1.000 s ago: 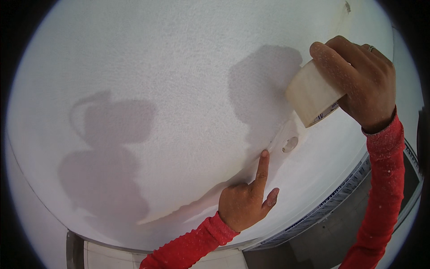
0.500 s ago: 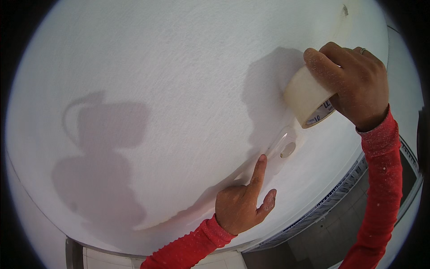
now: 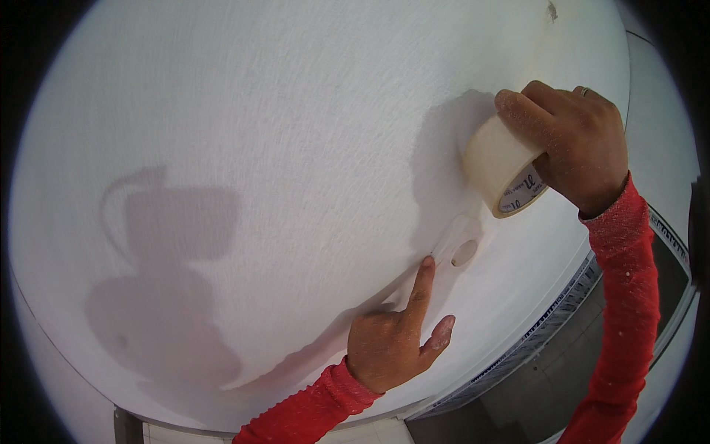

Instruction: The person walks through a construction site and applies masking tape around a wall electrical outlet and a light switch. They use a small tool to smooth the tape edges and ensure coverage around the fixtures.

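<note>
My right hand (image 3: 573, 144) is closed round a wide roll of clear packing tape (image 3: 497, 163) and holds it close to a white wall (image 3: 310, 148). Below the roll, a transparent strip of tape (image 3: 452, 235) runs down the wall beside and partly over a small round hole (image 3: 464, 253). The index finger of my left hand (image 3: 388, 344) is stretched out, its tip on the wall at the strip's left edge. That hand's thumb stands apart, the other fingers are curled and partly hidden, and nothing is in it.
Shadows of my head and arms fall across the wall. A small chipped mark (image 3: 552, 11) shows near the top. At lower right, printed edging (image 3: 540, 337) runs along the wall's border by a dark tiled floor (image 3: 518, 396). Pale tiles (image 3: 370, 431) lie at the bottom.
The tape roll and my right hand have shifted slightly down and left in the picture. The tape strip has less glare and looks flatter. My left fingertip keeps about the same place.
</note>
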Motion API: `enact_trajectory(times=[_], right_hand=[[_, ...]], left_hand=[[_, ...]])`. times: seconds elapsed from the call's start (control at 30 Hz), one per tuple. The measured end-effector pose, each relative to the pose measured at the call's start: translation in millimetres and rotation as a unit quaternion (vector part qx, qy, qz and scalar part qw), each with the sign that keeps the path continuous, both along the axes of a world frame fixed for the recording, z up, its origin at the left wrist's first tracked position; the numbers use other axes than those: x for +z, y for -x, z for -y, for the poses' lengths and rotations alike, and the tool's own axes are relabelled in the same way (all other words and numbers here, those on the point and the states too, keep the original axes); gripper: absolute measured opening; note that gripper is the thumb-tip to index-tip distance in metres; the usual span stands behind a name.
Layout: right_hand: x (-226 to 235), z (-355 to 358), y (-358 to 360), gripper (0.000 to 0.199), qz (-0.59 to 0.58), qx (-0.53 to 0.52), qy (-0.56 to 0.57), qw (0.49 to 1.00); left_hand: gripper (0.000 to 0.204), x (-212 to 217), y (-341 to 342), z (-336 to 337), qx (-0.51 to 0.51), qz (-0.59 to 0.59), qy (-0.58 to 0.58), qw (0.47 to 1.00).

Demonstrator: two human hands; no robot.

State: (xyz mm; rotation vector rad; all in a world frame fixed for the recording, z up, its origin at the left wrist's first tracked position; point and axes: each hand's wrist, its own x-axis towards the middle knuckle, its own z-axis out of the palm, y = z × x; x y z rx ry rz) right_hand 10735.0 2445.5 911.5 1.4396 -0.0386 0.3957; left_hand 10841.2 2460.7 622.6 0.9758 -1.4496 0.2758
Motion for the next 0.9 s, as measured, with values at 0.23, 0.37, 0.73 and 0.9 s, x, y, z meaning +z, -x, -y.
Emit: enact_trajectory(times=[0.23, 0.37, 0.73, 0.9], right_hand=[[0.3, 16.9, 34.2, 0.044, 0.061, -0.006, -0.098, 0.993], [-0.7, 13.2, 38.7, 0.04, 0.075, -0.015, -0.108, 0.991], [2.3, 13.2, 42.3, 0.038, 0.094, -0.012, -0.122, 0.988], [3.3, 11.8, 44.4, 0.037, 0.124, -0.027, -0.148, 0.981]], left_hand=[[0.076, 5.5, 23.0, -3.4, -0.062, -0.035, -0.01, 0.997], [0.077, 6.1, 33.5, -2.3, -0.096, -0.067, -0.006, 0.993], [0.077, 17.8, 35.6, 2.7, -0.166, -0.098, 0.042, 0.98], [0.076, 36.4, 27.4, -8.2, -0.155, -0.091, 0.008, 0.984]])
